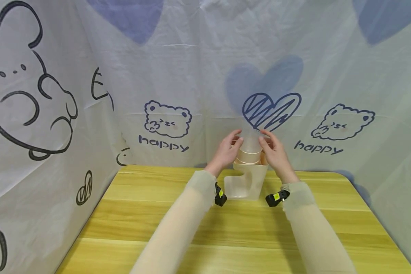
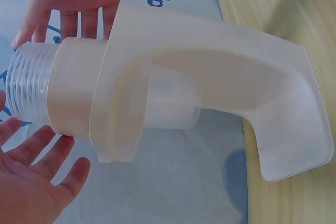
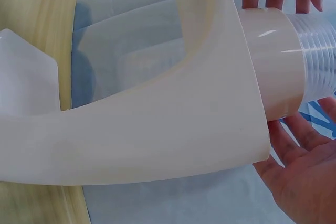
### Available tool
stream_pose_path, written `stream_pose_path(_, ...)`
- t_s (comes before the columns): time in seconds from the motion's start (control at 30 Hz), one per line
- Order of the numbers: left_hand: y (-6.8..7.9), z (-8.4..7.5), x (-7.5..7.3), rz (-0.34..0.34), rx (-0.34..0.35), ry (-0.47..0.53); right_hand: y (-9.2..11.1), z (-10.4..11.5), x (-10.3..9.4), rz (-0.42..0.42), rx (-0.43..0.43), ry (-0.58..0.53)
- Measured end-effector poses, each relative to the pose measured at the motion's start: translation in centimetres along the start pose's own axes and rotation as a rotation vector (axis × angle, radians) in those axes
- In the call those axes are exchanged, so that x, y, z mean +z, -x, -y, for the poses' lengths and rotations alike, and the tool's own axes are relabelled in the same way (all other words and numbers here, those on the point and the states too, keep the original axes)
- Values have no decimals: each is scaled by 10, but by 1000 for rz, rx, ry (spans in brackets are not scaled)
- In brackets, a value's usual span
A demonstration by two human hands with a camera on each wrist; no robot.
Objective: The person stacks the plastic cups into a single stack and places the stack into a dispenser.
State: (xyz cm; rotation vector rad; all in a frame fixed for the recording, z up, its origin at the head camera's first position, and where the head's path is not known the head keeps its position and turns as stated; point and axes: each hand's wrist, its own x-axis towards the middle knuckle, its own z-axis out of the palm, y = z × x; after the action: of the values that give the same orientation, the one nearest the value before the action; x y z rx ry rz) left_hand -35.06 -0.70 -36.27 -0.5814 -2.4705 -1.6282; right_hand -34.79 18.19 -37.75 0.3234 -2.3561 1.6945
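A cream plastic cup holder [image 1: 262,184] stands on the table near its far edge, with a foot reaching left. Its round collar [image 2: 79,87] has a stack of clear ribbed plastic cups [image 2: 32,83] poking out of the top. The lower end of the stack [image 2: 170,100] shows beneath the collar. On the left side, my left hand [image 1: 227,150] has its fingers spread, fingertips right at the collar and thumb beside the cups. My right hand [image 1: 275,154] mirrors it on the right, thumb by the upper cups, fingers partly hidden behind the collar.
The wooden table [image 1: 226,243] extends toward me below the forearms. A pale cloth backdrop [image 1: 212,83] printed with hearts and bears rises right behind the holder, and another cloth [image 1: 31,114] borders the left side.
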Motion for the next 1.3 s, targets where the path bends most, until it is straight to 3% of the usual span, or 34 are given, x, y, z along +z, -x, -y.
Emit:
stream_pose_path(0.5, -1, 1, 4, -22, -51, -56, 2, -1, 1, -2, 19, 32)
stream_pose_path(0.73, 0, 0, 5, -46, -41, -102, 3, -3, 1, 3, 13, 65)
stream_pose_path(1.3, 1, 11, 7, -21, -60, -139, 7, -7, 2, 30, -19, 42)
